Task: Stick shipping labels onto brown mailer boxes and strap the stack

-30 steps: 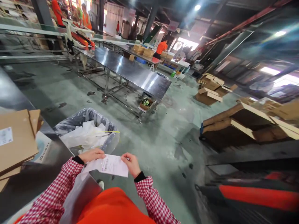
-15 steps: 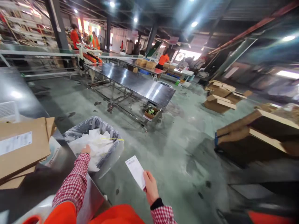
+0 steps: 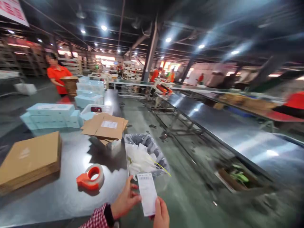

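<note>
My right hand (image 3: pixel 161 215) grips a white printed paper slip (image 3: pixel 147 194) by its lower right edge, thumb on its face. Beside the slip's left edge is my left hand (image 3: pixel 126 199), fingers apart; whether a fingertip touches the paper I cannot tell. Just beyond them stands a waste bin (image 3: pixel 154 142) lined with clear plastic, full of white paper scraps, a yellow strip hanging over its side. An orange tape dispenser (image 3: pixel 89 180) with a roll lies on the metal table (image 3: pixel 64 205), left of my hands.
A stack of flat cardboard (image 3: pixel 33 158) lies at the table's left. Further back are opened cardboard (image 3: pixel 109 125) with a label, light-blue boxes (image 3: pixel 51 112) and a white basket (image 3: pixel 99 109). A co-worker (image 3: pixel 58 76) holds a carton. Another metal table (image 3: pixel 213 126) runs along the right.
My view has swung left, bringing the table into sight. My left hand has left the bin and come beside the slip, which stays in my right hand.
</note>
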A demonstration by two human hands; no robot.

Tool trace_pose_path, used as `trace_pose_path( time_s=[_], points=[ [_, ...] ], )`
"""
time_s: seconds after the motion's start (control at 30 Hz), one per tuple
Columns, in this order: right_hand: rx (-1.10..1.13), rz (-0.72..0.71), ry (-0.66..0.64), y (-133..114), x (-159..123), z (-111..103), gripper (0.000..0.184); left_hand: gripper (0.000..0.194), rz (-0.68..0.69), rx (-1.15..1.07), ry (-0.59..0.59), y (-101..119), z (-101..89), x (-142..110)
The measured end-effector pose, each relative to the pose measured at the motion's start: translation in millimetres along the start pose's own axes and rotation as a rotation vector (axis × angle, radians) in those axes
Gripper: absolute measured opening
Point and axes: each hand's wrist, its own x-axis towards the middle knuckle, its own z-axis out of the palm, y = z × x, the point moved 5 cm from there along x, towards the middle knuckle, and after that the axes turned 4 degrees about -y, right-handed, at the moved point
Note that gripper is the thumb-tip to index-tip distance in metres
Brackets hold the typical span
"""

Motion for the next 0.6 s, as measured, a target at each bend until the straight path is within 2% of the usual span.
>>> trace_pose_path(
  time_s=[0.07,0.17,0.23,0.33,0.4,0.47,0.53,0.6],
  points=[
    [0.03,-0.044,-0.145,-10.3,-10.0,52.8,0.058,0.097,0.083,-0.079,0.17,-4.3,-25.4,-32.7],
    [0.014,-0.051,-0.419,-23.2,-38.1,125.9,0.062,0.095,0.182,-0.192,0.451,3.3,-83.0,-75.8],
    [-0.023,-0.043,-0.605,-31.8,-56.8,165.0,0.06,0.09,0.24,-0.256,0.552,13.7,-118.3,-102.5],
    [-0.095,-0.049,-0.835,-48.7,-77.8,216.8,0.057,0.061,0.302,-0.231,0.618,29.4,-161.7,-138.8],
    [-0.126,-0.064,-0.923,-60.0,-86.9,253.2,0.056,0.049,0.294,-0.189,0.649,34.1,-192.2,-158.4],
    [-0.164,-0.065,-0.993,-65.4,-93.5,295.2,0.056,0.048,0.254,-0.188,0.675,32.7,-232.0,-174.5],
    [-0.201,-0.047,-1.019,-63.9,-95.0,341.5,0.056,0.049,0.238,-0.205,0.775,28.7,-286.6,-192.5],
    [-0.208,-0.029,-0.962,-60.2,-88.6,389.5,0.056,0.051,0.23,-0.216,0.943,23.1,-352.3,-214.3]
  ],
)
